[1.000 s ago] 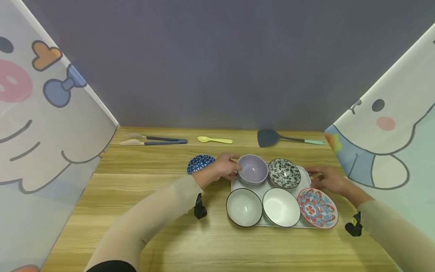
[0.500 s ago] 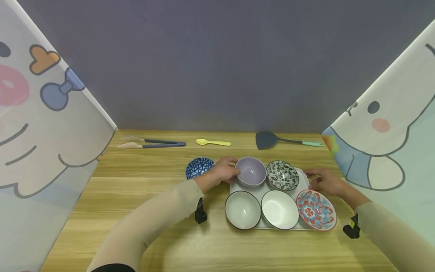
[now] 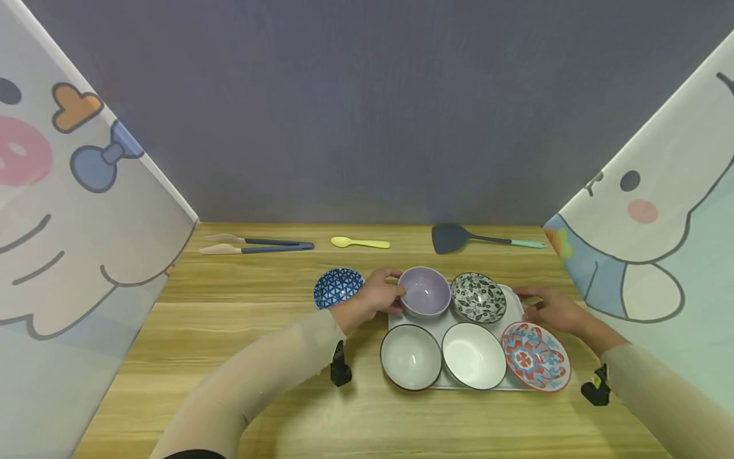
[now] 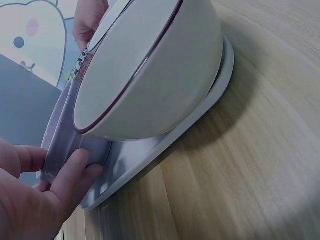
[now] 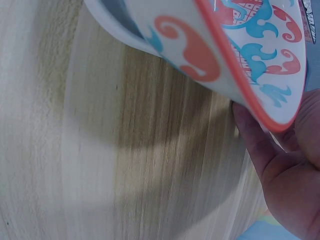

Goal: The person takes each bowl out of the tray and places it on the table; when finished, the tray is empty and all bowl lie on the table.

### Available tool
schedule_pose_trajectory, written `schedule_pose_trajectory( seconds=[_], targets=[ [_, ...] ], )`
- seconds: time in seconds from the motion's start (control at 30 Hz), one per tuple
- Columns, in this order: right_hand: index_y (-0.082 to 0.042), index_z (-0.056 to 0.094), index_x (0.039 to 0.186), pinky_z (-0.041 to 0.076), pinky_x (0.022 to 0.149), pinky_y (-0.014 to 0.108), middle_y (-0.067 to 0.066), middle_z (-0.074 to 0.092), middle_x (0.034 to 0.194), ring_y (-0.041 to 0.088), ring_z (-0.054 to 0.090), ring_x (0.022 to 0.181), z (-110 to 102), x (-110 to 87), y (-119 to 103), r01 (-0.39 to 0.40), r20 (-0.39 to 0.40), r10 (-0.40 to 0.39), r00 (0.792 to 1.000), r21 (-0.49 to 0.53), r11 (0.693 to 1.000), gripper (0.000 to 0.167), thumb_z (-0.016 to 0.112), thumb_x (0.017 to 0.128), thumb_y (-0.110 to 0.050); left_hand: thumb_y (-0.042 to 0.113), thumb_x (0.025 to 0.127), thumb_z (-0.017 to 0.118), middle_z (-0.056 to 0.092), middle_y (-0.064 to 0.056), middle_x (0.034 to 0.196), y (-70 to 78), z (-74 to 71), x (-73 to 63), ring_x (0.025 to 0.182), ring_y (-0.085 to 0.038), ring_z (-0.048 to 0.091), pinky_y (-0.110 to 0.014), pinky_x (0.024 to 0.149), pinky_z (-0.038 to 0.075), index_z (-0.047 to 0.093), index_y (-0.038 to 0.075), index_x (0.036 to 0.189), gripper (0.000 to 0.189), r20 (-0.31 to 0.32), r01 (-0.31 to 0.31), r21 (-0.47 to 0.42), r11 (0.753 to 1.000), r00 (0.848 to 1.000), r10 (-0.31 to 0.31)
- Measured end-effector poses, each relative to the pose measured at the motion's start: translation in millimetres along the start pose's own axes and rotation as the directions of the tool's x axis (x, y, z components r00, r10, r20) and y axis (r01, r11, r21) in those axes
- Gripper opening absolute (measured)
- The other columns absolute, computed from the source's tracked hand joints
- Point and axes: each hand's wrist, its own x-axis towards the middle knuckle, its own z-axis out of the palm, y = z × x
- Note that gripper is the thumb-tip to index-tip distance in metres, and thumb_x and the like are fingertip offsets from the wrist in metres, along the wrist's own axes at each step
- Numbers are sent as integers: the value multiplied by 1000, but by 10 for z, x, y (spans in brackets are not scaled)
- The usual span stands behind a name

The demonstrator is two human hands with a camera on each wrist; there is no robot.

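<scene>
My left hand (image 3: 375,294) holds the lilac bowl (image 3: 425,292) at its left side. In the left wrist view, fingers (image 4: 70,175) lie against the bowl's wall near its rim. My right hand (image 3: 556,310) is at the right edge of a white tray (image 3: 512,306), fingers fairly straight; its fingertips are partly hidden behind the red-and-blue patterned bowl (image 5: 270,55). That bowl tilts over the tray's front right corner. Also on the tray are a black-and-white floral bowl (image 3: 478,298), a dark-rimmed grey-white bowl (image 3: 411,357) and a dark-rimmed white bowl (image 3: 473,356).
A blue patterned bowl (image 3: 337,287) sits left of the tray, partly behind my left wrist. Along the back of the wooden table (image 3: 321,421) lie tongs (image 3: 275,247), a yellow spoon (image 3: 361,243) and a spatula (image 3: 450,238). Panels enclose the back and sides.
The head view has shifted slightly. Both hands, the tray and the bowls keep their places relative to each other.
</scene>
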Motion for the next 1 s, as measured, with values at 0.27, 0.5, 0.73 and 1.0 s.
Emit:
schedule_pose_trajectory(
  seconds=[0.27, 0.5, 0.73, 1.0],
  targets=[
    [18, 48, 140, 62, 72, 26, 42, 56, 128, 37, 72, 96, 2, -8, -29, 25, 2, -25, 1000, 3, 1000, 60, 68, 84, 9, -4, 88, 66, 65, -24, 115, -7, 23, -11, 84, -28, 71, -39, 72, 67, 55, 3, 140, 53, -54, -5, -16, 1000, 999, 4],
    [18, 47, 140, 63, 72, 26, 41, 56, 129, 39, 72, 96, 6, -17, -41, 12, 5, -12, 1000, -3, 1000, 61, 69, 84, 9, -1, 87, 66, 68, -22, 109, 11, 17, -35, 85, -29, 73, -37, 68, 67, 59, 5, 139, 53, -70, -48, 12, 999, 996, 49],
    [17, 48, 141, 61, 71, 26, 38, 57, 129, 38, 72, 97, 10, -30, -47, 3, 0, -3, 1000, -23, 1000, 61, 70, 85, 6, 2, 88, 65, 67, -19, 99, 36, 1, -79, 72, -27, 72, -42, 68, 68, 62, 5, 135, 48, -79, -83, 43, 996, 993, 86],
    [16, 50, 140, 61, 71, 26, 38, 57, 129, 40, 72, 98, -2, -28, -31, 1, -7, -2, 1000, -41, 999, 60, 71, 85, 5, 6, 88, 63, 65, -20, 95, 179, -101, -151, 70, -27, 70, -47, 74, 67, 58, 4, 139, 51, -72, -79, 4, 997, 994, 79]
  ],
)
